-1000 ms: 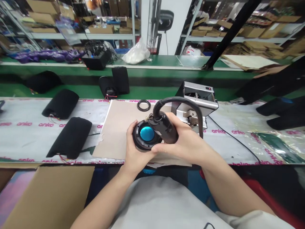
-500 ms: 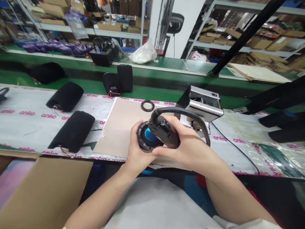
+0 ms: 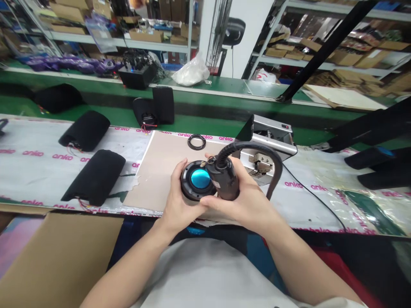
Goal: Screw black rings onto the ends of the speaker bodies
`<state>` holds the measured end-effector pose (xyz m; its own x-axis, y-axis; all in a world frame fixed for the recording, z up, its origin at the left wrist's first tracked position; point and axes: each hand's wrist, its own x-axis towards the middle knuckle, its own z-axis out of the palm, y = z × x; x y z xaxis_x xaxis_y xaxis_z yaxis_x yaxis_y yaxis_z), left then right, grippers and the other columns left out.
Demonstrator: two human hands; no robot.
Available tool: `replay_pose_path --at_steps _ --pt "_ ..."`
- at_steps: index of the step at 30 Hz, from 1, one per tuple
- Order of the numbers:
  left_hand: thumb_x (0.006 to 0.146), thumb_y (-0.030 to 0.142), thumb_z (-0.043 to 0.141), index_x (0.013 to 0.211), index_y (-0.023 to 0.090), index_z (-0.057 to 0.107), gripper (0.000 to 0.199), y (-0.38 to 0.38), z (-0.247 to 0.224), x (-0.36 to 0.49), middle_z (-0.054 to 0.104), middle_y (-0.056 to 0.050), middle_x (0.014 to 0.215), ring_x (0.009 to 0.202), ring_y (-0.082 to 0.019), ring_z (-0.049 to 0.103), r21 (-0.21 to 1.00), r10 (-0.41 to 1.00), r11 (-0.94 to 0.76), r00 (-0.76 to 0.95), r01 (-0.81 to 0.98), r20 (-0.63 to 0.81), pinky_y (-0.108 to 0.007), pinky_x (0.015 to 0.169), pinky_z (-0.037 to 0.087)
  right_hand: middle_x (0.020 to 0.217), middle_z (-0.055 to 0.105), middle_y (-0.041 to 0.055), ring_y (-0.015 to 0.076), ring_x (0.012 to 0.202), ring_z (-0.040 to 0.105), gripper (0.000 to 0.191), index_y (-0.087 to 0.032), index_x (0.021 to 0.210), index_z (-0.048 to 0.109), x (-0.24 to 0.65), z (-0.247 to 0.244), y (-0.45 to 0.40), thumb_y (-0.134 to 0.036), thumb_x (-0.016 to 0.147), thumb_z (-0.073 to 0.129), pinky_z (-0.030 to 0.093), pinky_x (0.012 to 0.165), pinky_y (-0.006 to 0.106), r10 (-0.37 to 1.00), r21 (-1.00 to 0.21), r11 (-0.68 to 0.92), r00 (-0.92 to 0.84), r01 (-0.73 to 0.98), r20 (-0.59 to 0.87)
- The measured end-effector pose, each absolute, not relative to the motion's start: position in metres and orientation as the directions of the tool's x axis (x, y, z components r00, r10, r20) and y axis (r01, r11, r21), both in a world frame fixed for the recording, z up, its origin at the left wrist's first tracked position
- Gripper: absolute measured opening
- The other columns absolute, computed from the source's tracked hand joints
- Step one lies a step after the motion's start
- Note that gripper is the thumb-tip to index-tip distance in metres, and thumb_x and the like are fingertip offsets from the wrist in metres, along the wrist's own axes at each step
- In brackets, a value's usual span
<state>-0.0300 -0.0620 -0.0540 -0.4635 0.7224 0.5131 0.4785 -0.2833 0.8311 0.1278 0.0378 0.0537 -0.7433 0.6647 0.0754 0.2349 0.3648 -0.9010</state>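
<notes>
Head: left hand [image 3: 180,205] holds round part [image 3: 200,178] well apart from cardboard's left edge [image 3: 144,160].

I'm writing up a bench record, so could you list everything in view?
Round part with shiny disc: one, black with blue, in the left hand
Cylindrical tool with thick cable: one, black, in the right hand
Flat cardboard sheet: one, beige, below the hands
Flat ring: one, black, on the cardboard
Box-shaped metal machine: one, silver and black, right of the cardboard
Fabric-covered pieces: five, black, left and behind
Printed covering: count unclear, white with pink lettering, across the middle
Plastic bags: at least three, white or clear, rear
Cable-topped box: one, black, rear left
Wrapped bundles: count unclear, purple, rear left
Cardboard boxes: many, brown, rear
Hands: two, bare, centre
</notes>
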Motion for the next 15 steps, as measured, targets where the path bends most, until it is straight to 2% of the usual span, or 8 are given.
replay_pose_path --at_steps 3,6,10,12,13,15 --pt "0.08 0.044 0.094 0.166 0.034 0.034 0.105 -0.063 -0.052 -0.033 0.054 -0.015 0.159 0.145 -0.036 0.062 0.798 0.713 -0.328 -0.421 0.506 0.56 -0.053 0.119 0.055 0.148 0.067 -0.0023 0.0237 0.136 0.068 0.08 -0.042 0.149 0.054 0.128 0.052 0.039 -0.03 0.081 0.094 0.053 0.12 0.042 0.674 -0.908 0.353 -0.734 0.226 0.079" --pt "0.08 0.047 0.094 0.162 0.034 0.044 0.097 -0.064 -0.043 -0.043 0.056 -0.014 0.157 0.15 -0.038 0.058 0.774 0.731 -0.386 -0.344 0.502 0.589 -0.058 0.124 0.05 0.14 0.069 -0.0033 0.0249 0.127 0.07 0.08 -0.046 0.148 0.057 0.129 0.056 0.041 -0.039 0.079 0.095 0.057 0.115 0.044 0.693 -0.874 0.373 -0.72 0.312 0.038" --pt "0.064 0.069 0.098 0.162 0.033 0.048 0.116 -0.06 -0.027 -0.058 0.048 -0.017 0.169 0.16 -0.045 0.046 0.756 0.757 -0.447 -0.248 0.478 0.604 -0.064 0.131 0.04 0.131 0.073 -0.0017 0.026 0.114 0.074 0.079 -0.045 0.15 0.057 0.126 0.063 0.04 -0.044 0.079 0.094 0.058 0.113 0.049 0.703 -0.848 0.369 -0.711 0.381 -0.014" --pt "0.061 0.069 0.1 0.16 0.032 0.051 0.116 -0.056 -0.021 -0.061 0.054 -0.016 0.165 0.154 -0.044 0.053 0.76 0.771 -0.439 -0.233 0.48 0.592 -0.062 0.128 0.047 0.127 0.074 -0.0004 0.0267 0.114 0.074 0.076 -0.04 0.149 0.059 0.126 0.066 0.04 -0.039 0.08 0.092 0.059 0.111 0.049 0.699 -0.857 0.358 -0.715 0.372 -0.018" --pt "0.063 0.066 0.1 0.158 0.031 0.054 0.111 -0.055 -0.019 -0.061 0.059 -0.016 0.16 0.149 -0.043 0.059 0.768 0.776 -0.423 -0.246 0.482 0.581 -0.059 0.124 0.051 0.126 0.075 0.0004 0.0261 0.109 0.075 0.075 -0.038 0.148 0.06 0.127 0.066 0.041 -0.036 0.08 0.09 0.062 0.105 0.047 0.692 -0.874 0.33 -0.721 0.357 -0.033" --pt "0.07 0.059 0.1 0.154 0.027 0.057 0.099 -0.053 -0.017 -0.059 0.066 -0.016 0.151 0.14 -0.039 0.067 0.784 0.782 -0.373 -0.287 0.496 0.553 -0.054 0.119 0.056 0.12 0.076 0.0024 0.022 0.084 0.075 0.072 -0.033 0.144 0.062 0.134 0.068 0.048 -0.034 0.078 0.091 0.065 0.08 0.041 0.7 -0.93 0.197 -0.708 0.312 -0.089"
